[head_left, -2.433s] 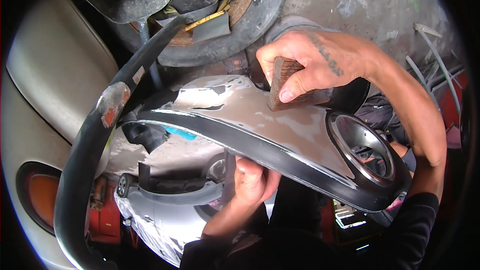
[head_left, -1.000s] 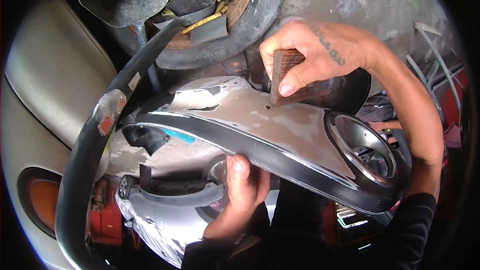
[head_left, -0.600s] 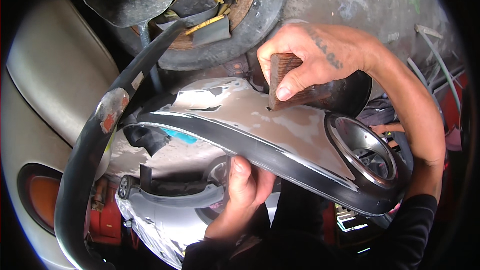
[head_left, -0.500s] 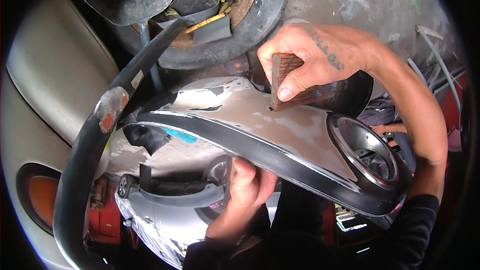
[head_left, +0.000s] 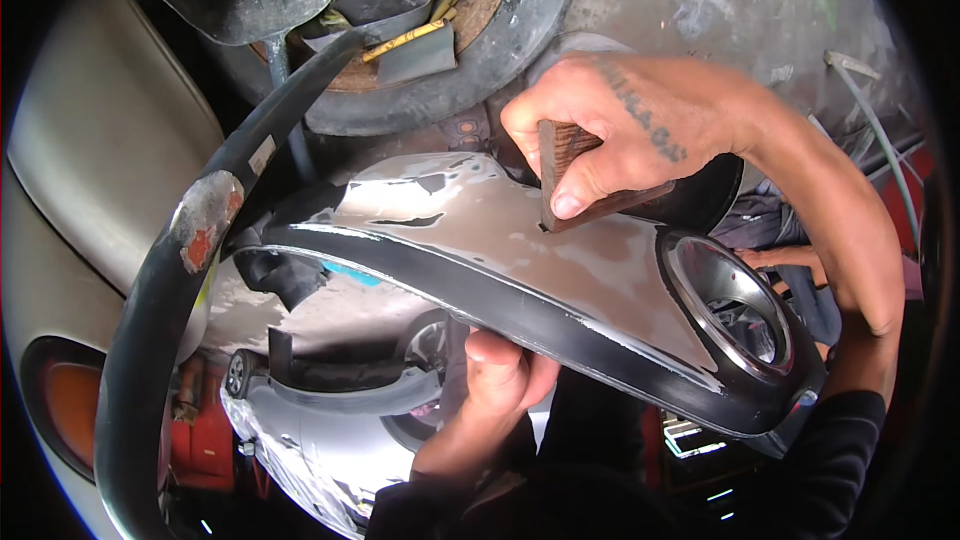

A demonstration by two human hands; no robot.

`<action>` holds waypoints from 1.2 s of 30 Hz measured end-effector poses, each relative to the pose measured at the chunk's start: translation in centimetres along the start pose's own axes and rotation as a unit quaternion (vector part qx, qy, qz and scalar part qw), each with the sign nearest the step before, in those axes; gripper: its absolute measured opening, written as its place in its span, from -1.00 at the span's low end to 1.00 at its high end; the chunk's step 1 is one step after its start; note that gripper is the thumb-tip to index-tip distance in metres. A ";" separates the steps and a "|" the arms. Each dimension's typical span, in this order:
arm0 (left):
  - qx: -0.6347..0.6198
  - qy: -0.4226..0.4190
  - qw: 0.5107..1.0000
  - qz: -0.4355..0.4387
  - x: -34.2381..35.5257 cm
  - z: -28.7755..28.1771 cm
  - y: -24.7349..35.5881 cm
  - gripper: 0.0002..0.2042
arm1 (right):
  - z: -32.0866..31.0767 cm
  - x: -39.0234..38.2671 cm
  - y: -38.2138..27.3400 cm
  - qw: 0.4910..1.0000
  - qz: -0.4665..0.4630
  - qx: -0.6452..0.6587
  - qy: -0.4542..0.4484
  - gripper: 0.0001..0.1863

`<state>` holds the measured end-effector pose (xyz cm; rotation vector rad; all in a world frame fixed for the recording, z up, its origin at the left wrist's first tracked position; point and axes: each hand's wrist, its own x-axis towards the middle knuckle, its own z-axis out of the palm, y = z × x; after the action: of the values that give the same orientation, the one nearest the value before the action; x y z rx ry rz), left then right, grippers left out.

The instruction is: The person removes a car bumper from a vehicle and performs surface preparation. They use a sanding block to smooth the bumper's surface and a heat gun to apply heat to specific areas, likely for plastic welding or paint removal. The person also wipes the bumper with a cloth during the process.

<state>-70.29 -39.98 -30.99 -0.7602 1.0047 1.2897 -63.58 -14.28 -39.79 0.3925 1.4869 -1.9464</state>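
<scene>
A curved vehicle body panel [head_left: 585, 260] lies across the middle, black along its lower band, with patchy beige filler over its upper face. At its right end sits a round opening with a shiny metal ring [head_left: 684, 270]. My right hand [head_left: 620, 130] is closed round a dark brown wooden block [head_left: 549, 175], whose lower edge meets the filler surface; whether sandpaper lies under it is hidden. Below the panel, my left hand [head_left: 497, 370] holds the lower edge, thumb showing and the other fingers partly hidden behind.
A long black curved strip [head_left: 150, 340] with a chipped patch rises at left, beside a beige car body [head_left: 100, 140]. Behind lies a tyre [head_left: 480, 80] holding sandpaper pieces [head_left: 415, 55] and a dustpan [head_left: 215, 0]. Another person's hand [head_left: 775, 258] shows at right.
My right hand and the block have shifted slightly left and down over the filler. My left hand keeps its hold, and the view has moved a little.
</scene>
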 end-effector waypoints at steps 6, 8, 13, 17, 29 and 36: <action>-0.012 -0.007 1.000 -0.002 0.3 0.8 0.3 -0.10 | 0.3 0.5 0.3 0.998 -0.031 -0.047 0.022 -0.61; -0.028 -0.019 0.999 -0.007 0.3 0.2 0.1 -0.10 | 0.4 0.4 0.0 1.000 -0.016 -0.023 0.002 -0.62; -0.036 -0.018 0.999 -0.015 0.1 -0.1 0.1 -0.08 | 0.4 0.5 -0.2 1.000 -0.013 -0.027 0.003 -0.66; -0.027 -0.007 1.000 -0.007 0.2 0.4 0.1 -0.06 | 0.9 0.5 0.1 0.999 -0.013 -0.027 0.019 -0.68; 0.085 0.027 0.995 -0.033 -0.1 0.1 0.3 0.08 | 1.3 0.2 -0.5 0.997 -0.046 -0.035 0.057 -0.72; 0.104 0.034 0.993 -0.046 -0.2 0.2 0.3 0.11 | 1.3 0.0 -0.8 0.998 -0.025 -0.018 0.048 -0.73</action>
<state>-70.59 -39.85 -30.68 -0.6856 1.1272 1.0672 -63.92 -15.40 -38.79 0.4424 1.6036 -1.9618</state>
